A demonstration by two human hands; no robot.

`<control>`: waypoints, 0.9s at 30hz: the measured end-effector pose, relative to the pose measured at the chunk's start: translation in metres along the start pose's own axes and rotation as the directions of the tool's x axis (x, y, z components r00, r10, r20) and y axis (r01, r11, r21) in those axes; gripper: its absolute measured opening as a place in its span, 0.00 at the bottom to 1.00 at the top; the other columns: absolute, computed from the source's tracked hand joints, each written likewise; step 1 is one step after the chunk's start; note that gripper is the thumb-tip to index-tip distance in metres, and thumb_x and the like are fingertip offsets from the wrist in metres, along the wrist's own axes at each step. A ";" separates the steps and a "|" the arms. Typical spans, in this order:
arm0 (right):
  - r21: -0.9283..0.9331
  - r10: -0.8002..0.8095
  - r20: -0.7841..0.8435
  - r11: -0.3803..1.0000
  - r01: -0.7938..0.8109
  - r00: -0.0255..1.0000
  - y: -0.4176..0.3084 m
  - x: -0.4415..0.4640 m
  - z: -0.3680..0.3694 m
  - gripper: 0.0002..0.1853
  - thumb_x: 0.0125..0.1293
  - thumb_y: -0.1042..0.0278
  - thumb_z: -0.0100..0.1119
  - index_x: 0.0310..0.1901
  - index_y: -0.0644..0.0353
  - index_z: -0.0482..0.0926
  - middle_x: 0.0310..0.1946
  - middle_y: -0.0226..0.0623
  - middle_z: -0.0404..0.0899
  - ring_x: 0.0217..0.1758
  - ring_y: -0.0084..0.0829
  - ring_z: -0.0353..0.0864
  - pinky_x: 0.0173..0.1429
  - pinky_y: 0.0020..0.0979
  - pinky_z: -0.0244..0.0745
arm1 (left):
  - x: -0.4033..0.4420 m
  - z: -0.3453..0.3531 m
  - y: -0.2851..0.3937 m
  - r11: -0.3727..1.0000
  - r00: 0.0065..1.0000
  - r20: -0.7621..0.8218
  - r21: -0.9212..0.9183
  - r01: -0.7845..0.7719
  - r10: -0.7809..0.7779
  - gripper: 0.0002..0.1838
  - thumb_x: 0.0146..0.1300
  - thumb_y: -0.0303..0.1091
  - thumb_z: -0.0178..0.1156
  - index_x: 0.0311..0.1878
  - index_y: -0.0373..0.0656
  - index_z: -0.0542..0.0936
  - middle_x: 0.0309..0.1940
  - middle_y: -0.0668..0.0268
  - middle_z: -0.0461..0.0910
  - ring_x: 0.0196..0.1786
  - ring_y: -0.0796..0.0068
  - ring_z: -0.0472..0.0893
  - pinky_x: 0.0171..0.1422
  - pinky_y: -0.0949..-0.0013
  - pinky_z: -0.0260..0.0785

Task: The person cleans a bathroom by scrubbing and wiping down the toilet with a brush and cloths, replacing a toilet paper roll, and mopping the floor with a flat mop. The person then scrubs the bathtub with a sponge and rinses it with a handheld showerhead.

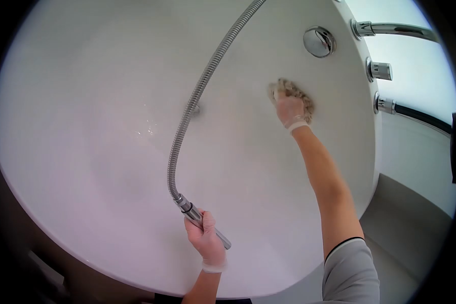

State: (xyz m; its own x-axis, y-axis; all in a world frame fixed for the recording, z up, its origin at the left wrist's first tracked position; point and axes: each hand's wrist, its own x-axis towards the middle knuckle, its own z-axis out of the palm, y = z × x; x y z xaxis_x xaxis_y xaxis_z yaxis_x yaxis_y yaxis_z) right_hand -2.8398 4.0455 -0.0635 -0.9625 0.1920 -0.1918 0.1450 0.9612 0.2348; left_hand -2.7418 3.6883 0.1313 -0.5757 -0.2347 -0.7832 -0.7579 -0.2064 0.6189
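Note:
Over the near part of a white bathtub [268,223], my left hand [209,242], in a clear glove, is wrapped round a chrome hand shower [222,238]. Its ribbed metal hose [201,83] curves up and away across the tub. My right hand [292,108], also gloved, presses a crumpled beige-grey cloth [304,98] against the tub's inner wall, below the round chrome overflow cover [319,41]. The cloth is slightly blurred and partly hidden by the hand.
A chrome spout [400,30], a knob [380,70] and a fitting with a black handle or hose [420,115] stand along the right rim. A small drain [195,109] shows behind the hose. Water drops [148,130] glint at left.

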 end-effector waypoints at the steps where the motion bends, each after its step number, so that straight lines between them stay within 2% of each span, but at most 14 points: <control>1: -0.044 0.013 -0.097 0.999 -0.018 0.995 -0.034 0.047 -0.037 0.25 0.58 0.68 0.52 0.59 0.60 0.68 0.21 0.45 0.80 0.26 0.43 0.81 0.32 0.43 0.76 | 0.000 0.000 0.004 1.000 1.000 -0.004 0.024 0.009 -0.009 0.03 0.66 0.25 0.52 0.40 0.41 0.68 0.29 0.75 0.64 0.31 0.85 0.62 0.38 0.79 0.59; 3: 0.057 -0.138 -0.469 0.981 0.186 0.872 -0.068 0.138 -0.081 0.06 0.55 0.70 0.55 0.34 0.60 0.75 0.20 0.44 0.79 0.23 0.42 0.81 0.29 0.42 0.76 | -0.001 0.002 0.005 1.000 0.999 -0.024 0.003 0.030 -0.029 0.03 0.67 0.25 0.52 0.41 0.40 0.68 0.29 0.73 0.65 0.31 0.83 0.64 0.39 0.78 0.60; 4: 0.038 -0.054 -0.402 0.996 0.075 0.914 -0.090 0.165 -0.118 0.07 0.54 0.73 0.55 0.36 0.60 0.75 0.20 0.46 0.79 0.24 0.42 0.81 0.28 0.39 0.76 | 0.000 0.004 0.001 1.000 1.000 -0.024 0.012 0.018 -0.018 0.03 0.67 0.25 0.52 0.41 0.40 0.68 0.29 0.73 0.65 0.31 0.83 0.64 0.39 0.78 0.60; 5: -0.087 -0.040 -0.513 0.996 -0.006 0.858 -0.093 0.199 -0.107 0.06 0.57 0.67 0.52 0.28 0.53 0.79 0.22 0.36 0.81 0.28 0.33 0.84 0.30 0.35 0.78 | 0.001 0.003 -0.002 0.999 1.000 -0.023 0.031 -0.017 0.018 0.03 0.67 0.26 0.51 0.41 0.40 0.69 0.29 0.73 0.65 0.32 0.82 0.64 0.39 0.77 0.60; 6: 0.097 -0.019 -0.449 0.993 0.070 0.893 -0.103 0.176 -0.133 0.05 0.56 0.73 0.53 0.30 0.63 0.78 0.23 0.44 0.80 0.29 0.41 0.82 0.30 0.40 0.75 | 0.002 0.001 -0.003 0.997 0.999 -0.019 0.056 -0.050 0.051 0.03 0.68 0.27 0.51 0.42 0.40 0.69 0.29 0.72 0.66 0.32 0.81 0.65 0.39 0.77 0.60; 8: -0.188 -0.226 -0.312 0.967 0.173 0.923 -0.071 0.120 -0.027 0.09 0.54 0.74 0.54 0.38 0.62 0.75 0.21 0.48 0.80 0.26 0.41 0.83 0.28 0.37 0.77 | 0.001 -0.001 -0.001 0.988 0.995 0.007 0.120 -0.096 0.096 0.03 0.68 0.28 0.50 0.42 0.40 0.69 0.29 0.71 0.66 0.32 0.81 0.65 0.40 0.77 0.60; 10: -0.169 -0.198 0.138 0.961 0.220 0.971 -0.034 0.026 0.022 0.12 0.56 0.74 0.53 0.42 0.68 0.76 0.29 0.49 0.82 0.35 0.41 0.84 0.38 0.37 0.77 | 0.003 -0.004 -0.007 0.977 0.990 0.055 0.162 -0.135 0.127 0.07 0.71 0.34 0.47 0.41 0.41 0.69 0.30 0.71 0.65 0.33 0.81 0.64 0.41 0.75 0.58; 11: -0.076 -0.092 0.190 0.991 0.108 0.977 -0.009 -0.027 0.051 0.13 0.56 0.74 0.53 0.43 0.69 0.75 0.28 0.48 0.82 0.34 0.41 0.84 0.38 0.38 0.77 | 0.003 -0.003 -0.008 0.975 0.991 0.063 0.178 -0.131 0.121 0.07 0.71 0.34 0.47 0.41 0.41 0.69 0.30 0.71 0.65 0.33 0.81 0.64 0.41 0.75 0.58; 14: -0.236 0.119 0.462 0.972 -0.008 0.879 0.080 -0.188 0.104 0.14 0.61 0.72 0.49 0.48 0.66 0.73 0.28 0.46 0.83 0.33 0.40 0.85 0.38 0.40 0.77 | 0.003 -0.007 -0.007 0.989 0.989 0.118 0.100 -0.106 0.094 0.08 0.71 0.36 0.48 0.44 0.42 0.70 0.31 0.72 0.65 0.33 0.80 0.64 0.41 0.75 0.58; 16: -0.309 0.368 0.609 0.926 -0.217 0.703 0.128 -0.266 0.103 0.13 0.62 0.71 0.48 0.47 0.64 0.73 0.28 0.46 0.82 0.33 0.42 0.84 0.38 0.42 0.77 | -0.002 -0.003 -0.002 0.988 0.984 0.164 0.128 -0.086 0.064 0.08 0.71 0.36 0.48 0.44 0.42 0.70 0.31 0.72 0.65 0.33 0.81 0.63 0.41 0.75 0.57; 18: -0.266 0.453 0.577 0.891 -0.368 0.679 0.141 -0.315 0.095 0.13 0.62 0.70 0.49 0.47 0.63 0.73 0.28 0.46 0.82 0.34 0.44 0.84 0.39 0.44 0.77 | -0.002 -0.006 -0.004 0.976 0.958 0.270 0.163 -0.143 0.095 0.08 0.71 0.37 0.49 0.44 0.43 0.70 0.31 0.73 0.64 0.32 0.82 0.61 0.40 0.75 0.55; 20: -0.160 0.570 0.459 0.807 -0.568 0.681 0.134 -0.331 0.073 0.10 0.59 0.68 0.52 0.41 0.61 0.77 0.28 0.44 0.82 0.35 0.46 0.83 0.41 0.47 0.77 | 0.002 -0.013 -0.006 0.974 0.933 0.353 0.177 -0.143 0.073 0.08 0.71 0.37 0.49 0.43 0.43 0.70 0.30 0.73 0.64 0.32 0.82 0.61 0.40 0.75 0.55; 24: -0.099 0.571 0.620 0.737 -0.669 0.538 0.063 -0.382 0.070 0.08 0.58 0.67 0.53 0.29 0.59 0.81 0.33 0.45 0.83 0.40 0.45 0.83 0.43 0.46 0.77 | -0.014 0.005 -0.004 0.949 0.911 0.410 0.268 -0.168 0.046 0.08 0.69 0.37 0.48 0.36 0.44 0.67 0.27 0.72 0.62 0.31 0.81 0.61 0.38 0.75 0.54; 27: 0.051 0.253 0.886 0.779 -0.625 0.388 -0.031 -0.431 0.063 0.17 0.60 0.70 0.49 0.50 0.64 0.77 0.42 0.49 0.81 0.48 0.47 0.81 0.51 0.47 0.75 | -0.010 0.010 -0.015 0.901 0.912 0.407 0.372 -0.224 0.058 0.10 0.67 0.36 0.47 0.29 0.44 0.66 0.24 0.71 0.61 0.29 0.80 0.60 0.35 0.75 0.53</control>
State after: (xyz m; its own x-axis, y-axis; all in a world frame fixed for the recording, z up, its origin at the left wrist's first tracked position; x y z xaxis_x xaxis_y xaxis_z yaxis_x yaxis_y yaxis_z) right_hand -2.4151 3.9450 -0.0484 -0.1332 0.4936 -0.8594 0.7262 0.6387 0.2543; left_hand -2.7275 3.7028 0.1289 -0.6939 0.1607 -0.7019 -0.6680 0.2201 0.7108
